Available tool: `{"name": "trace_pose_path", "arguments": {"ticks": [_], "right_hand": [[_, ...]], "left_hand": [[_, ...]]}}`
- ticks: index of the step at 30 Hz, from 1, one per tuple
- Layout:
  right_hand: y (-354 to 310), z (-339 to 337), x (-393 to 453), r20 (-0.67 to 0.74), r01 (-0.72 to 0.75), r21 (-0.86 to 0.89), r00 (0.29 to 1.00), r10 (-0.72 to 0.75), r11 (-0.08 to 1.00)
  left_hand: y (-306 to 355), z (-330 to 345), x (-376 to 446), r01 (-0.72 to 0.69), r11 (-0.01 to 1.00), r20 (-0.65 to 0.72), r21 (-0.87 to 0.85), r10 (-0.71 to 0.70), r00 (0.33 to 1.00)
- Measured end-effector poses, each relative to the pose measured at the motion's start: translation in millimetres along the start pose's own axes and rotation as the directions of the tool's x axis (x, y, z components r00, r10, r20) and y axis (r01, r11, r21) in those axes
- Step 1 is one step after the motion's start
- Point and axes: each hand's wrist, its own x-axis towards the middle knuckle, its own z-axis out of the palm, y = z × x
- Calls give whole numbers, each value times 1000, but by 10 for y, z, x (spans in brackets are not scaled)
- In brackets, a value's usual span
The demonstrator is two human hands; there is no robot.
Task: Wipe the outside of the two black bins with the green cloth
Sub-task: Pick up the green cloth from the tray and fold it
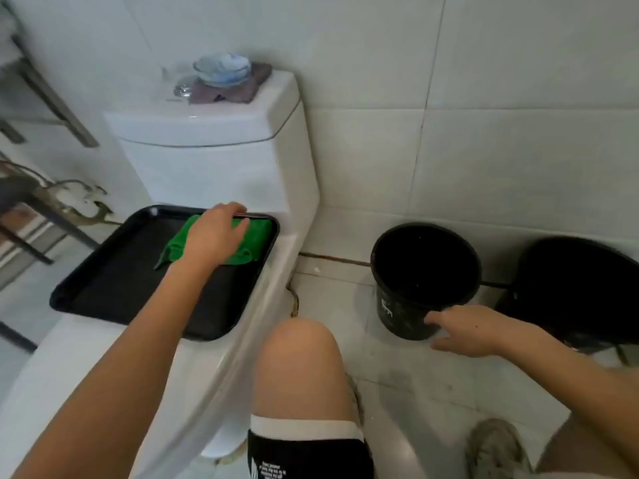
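Lying under the left hand, the green cloth meets curled fingers, while the right hand's spread fingertips touch the near black bin.

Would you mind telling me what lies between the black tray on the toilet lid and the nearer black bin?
In the head view, the toilet's white side and bare floor tiles separate the black tray from the nearer black bin.

— Where was the green cloth?
— Folded, lying at the far right corner of a black tray.
— And the bins?
— The nearer black bin stood upright and open-topped on the tiled floor by the wall; the second bin, just right, seemed tilted, partly out of view.
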Motion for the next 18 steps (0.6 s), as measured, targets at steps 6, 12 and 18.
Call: {"name": "trace_pose_path", "arguments": {"ticks": [6,12,18], "right_hand": [[-98,96,75,34,9,-30,999,-8,1000],[-193,89,158,3,55,-52,999,-55,997],[-273,64,183,-8,83,-46,996,-83,995]], "left_hand": [[-385,-40,208,13,993,359,118,-55,932],[-462,-21,462,-70,967,470,244,-55,881],[-422,-14,588,-84,962,477,261,-53,877]]}}
